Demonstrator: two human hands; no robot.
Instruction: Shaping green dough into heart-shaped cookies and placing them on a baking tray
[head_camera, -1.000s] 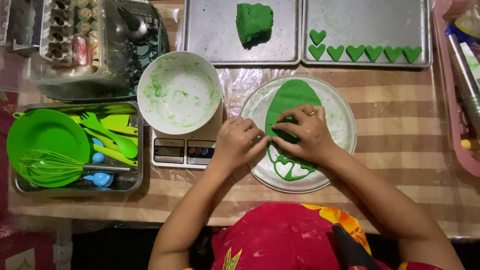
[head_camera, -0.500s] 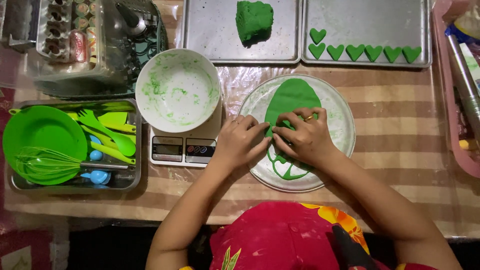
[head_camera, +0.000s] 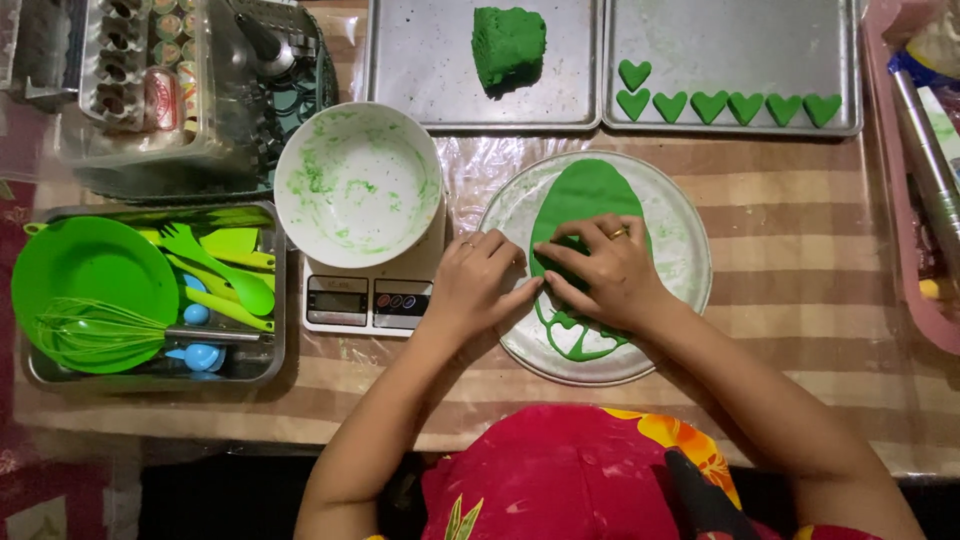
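Both hands rest on a flat sheet of green dough (head_camera: 583, 200) spread over a round glass plate (head_camera: 690, 260) near the middle of the table's front edge. The right hand (head_camera: 600, 270) lies palm down on the dough with its fingers curled together, pressing on something beneath them that cannot be made out. The left hand (head_camera: 480, 280) sits just beside it at the plate's left rim, fingers bent and touching the dough's edge; whether it grips anything cannot be told. The near end of the dough shows cut-out holes.

Left of the plate stands a kitchen scale (head_camera: 370, 300) bearing a white bowl (head_camera: 358, 185) smeared with green. At the front left corner a metal tray (head_camera: 265, 370) holds a green plate (head_camera: 90, 270), a whisk (head_camera: 110, 330) and green utensils. Along the back edge lie two baking trays: the left baking tray (head_camera: 420, 70) carries a lump of green dough (head_camera: 508, 42), the right baking tray (head_camera: 740, 40) a row of green heart shapes (head_camera: 727, 105).
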